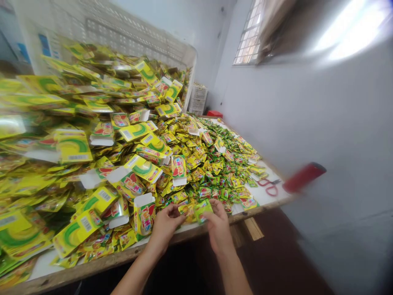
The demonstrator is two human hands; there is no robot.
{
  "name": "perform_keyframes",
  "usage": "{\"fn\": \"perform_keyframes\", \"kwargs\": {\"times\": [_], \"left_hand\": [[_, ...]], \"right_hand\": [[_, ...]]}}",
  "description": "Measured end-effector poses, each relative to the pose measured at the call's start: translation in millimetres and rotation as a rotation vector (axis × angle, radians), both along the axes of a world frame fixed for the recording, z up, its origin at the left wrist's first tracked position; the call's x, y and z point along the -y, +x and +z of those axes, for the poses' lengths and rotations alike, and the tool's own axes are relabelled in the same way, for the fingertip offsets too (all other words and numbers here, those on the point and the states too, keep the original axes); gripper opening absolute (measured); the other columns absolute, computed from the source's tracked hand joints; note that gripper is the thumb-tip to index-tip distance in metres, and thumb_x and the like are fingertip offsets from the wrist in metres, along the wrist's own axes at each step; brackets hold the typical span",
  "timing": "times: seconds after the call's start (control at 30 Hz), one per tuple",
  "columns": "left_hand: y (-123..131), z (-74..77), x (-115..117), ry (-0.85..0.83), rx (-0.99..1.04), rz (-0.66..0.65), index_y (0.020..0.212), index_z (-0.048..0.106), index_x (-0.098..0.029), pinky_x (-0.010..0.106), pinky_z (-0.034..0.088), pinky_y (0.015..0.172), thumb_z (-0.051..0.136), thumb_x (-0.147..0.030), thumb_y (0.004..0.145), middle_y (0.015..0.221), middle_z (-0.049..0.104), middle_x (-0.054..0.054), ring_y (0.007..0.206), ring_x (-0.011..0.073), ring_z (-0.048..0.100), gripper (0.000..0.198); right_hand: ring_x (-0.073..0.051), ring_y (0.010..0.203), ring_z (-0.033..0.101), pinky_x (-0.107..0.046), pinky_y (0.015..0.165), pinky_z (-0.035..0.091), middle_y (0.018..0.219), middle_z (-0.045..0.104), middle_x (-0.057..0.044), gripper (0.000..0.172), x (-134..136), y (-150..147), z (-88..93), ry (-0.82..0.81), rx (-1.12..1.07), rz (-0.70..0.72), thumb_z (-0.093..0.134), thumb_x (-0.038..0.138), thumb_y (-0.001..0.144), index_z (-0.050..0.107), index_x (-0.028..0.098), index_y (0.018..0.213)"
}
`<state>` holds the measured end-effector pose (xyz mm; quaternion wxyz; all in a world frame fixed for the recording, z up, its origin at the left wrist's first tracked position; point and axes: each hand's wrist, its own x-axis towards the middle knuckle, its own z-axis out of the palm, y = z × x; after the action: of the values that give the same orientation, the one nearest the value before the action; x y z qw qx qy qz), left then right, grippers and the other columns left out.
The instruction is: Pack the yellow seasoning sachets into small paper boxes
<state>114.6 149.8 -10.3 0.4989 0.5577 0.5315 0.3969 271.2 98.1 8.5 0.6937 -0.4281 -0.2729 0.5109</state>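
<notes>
Wooden table (264, 196) is carrying a huge pile of yellow-green cartons (92, 135) and sachets (215, 164). Red scissors (268, 186) are lying near its right edge. At the front edge, left hand (164, 225) and right hand (218, 227) are both pinching 1 small green sachet (202, 209) between fingertips.

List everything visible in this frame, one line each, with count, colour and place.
sachets: too many to count, yellow-green, heaped across the table
small cartons: many, yellow-green with white flaps, piled at left
table: one, white top with wooden edge
scissors: one, red handles, table's right edge
red object: one, blurred, past the table's right corner
crate: one, white, behind the pile
sachet: one, green, between both hands
left hand: one, at front edge
right hand: one, beside it
</notes>
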Motion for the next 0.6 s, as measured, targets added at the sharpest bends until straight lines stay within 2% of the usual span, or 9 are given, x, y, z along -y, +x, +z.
{"fn": "perform_keyframes", "kwargs": {"times": [0.1, 0.2, 0.3, 0.37, 0.47, 0.53, 0.6], "left_hand": [[-1, 7.8, 10, -0.036, 0.205, 0.070, 0.081, 0.057, -0.017, 0.024, 0.047, 0.058, 0.076, -0.025, 0.069, 0.067, 0.063, -0.005, 0.061, 0.0125, 0.061, 0.023], [-1, 14.5, 23, -0.062, 0.345, 0.128, 0.077, 0.053, -0.020, 0.023, 0.049, 0.061, 0.076, -0.027, 0.066, 0.070, 0.066, -0.004, 0.066, 0.0144, 0.063, 0.027], [-4, 17.6, 35, -0.073, 0.433, 0.150, 0.078, 0.055, -0.020, 0.021, 0.049, 0.069, 0.074, -0.026, 0.070, 0.073, 0.066, -0.004, 0.073, 0.0136, 0.064, 0.021], [-9, 18.4, 42, -0.084, 0.478, 0.135, 0.079, 0.059, -0.020, 0.020, 0.048, 0.072, 0.073, -0.026, 0.073, 0.076, 0.067, -0.003, 0.076, 0.0132, 0.063, 0.017], [-17, 18.8, 50, -0.120, 0.529, 0.118, 0.081, 0.061, -0.020, 0.022, 0.049, 0.072, 0.074, -0.028, 0.074, 0.080, 0.067, -0.002, 0.077, 0.0146, 0.063, 0.017], [-23, 18.2, 54, -0.135, 0.554, 0.128, 0.083, 0.061, -0.020, 0.023, 0.049, 0.074, 0.074, -0.028, 0.075, 0.083, 0.068, -0.001, 0.081, 0.0156, 0.063, 0.017], [-28, 16.4, 58, -0.135, 0.570, 0.146, 0.085, 0.062, -0.021, 0.023, 0.049, 0.077, 0.074, -0.029, 0.075, 0.085, 0.067, -0.001, 0.084, 0.0162, 0.063, 0.017]], "right_hand": [[-0.019, 0.089, 0.061, -0.030, 0.078, 0.050, 0.099, 0.065, -0.002, 0.038, 4, -21, 7.6, 0.027, -0.016, 0.011, 0.066, 0.014, 0.073, 0.058, 0.024, 0.108], [-0.019, 0.087, 0.061, -0.031, 0.080, 0.049, 0.095, 0.066, -0.003, 0.026, 9, -38, 12.4, 0.014, 0.019, 0.004, 0.067, 0.015, 0.074, 0.060, 0.021, 0.098], [-0.020, 0.088, 0.063, -0.032, 0.078, 0.051, 0.095, 0.066, -0.002, 0.040, 13, -48, 12.0, -0.022, -0.007, 0.007, 0.073, 0.017, 0.070, 0.056, 0.024, 0.105], [-0.020, 0.084, 0.063, -0.032, 0.073, 0.053, 0.092, 0.066, -0.002, 0.041, 15, -53, 9.5, -0.042, -0.013, 0.016, 0.077, 0.018, 0.067, 0.056, 0.024, 0.102], [-0.017, 0.073, 0.060, -0.028, 0.062, 0.054, 0.082, 0.062, 0.000, 0.029, 17, -62, 5.1, -0.077, -0.016, -0.038, 0.078, 0.024, 0.068, 0.055, 0.023, 0.086], [-0.017, 0.070, 0.058, -0.028, 0.061, 0.054, 0.078, 0.059, 0.001, 0.034, 18, -71, 1.9, -0.100, -0.032, -0.107, 0.079, 0.025, 0.068, 0.057, 0.024, 0.094], [-0.017, 0.070, 0.058, -0.027, 0.062, 0.054, 0.076, 0.057, 0.002, 0.047, 18, -81, -2.6, -0.114, -0.050, -0.143, 0.079, 0.025, 0.067, 0.057, 0.025, 0.109]]}}
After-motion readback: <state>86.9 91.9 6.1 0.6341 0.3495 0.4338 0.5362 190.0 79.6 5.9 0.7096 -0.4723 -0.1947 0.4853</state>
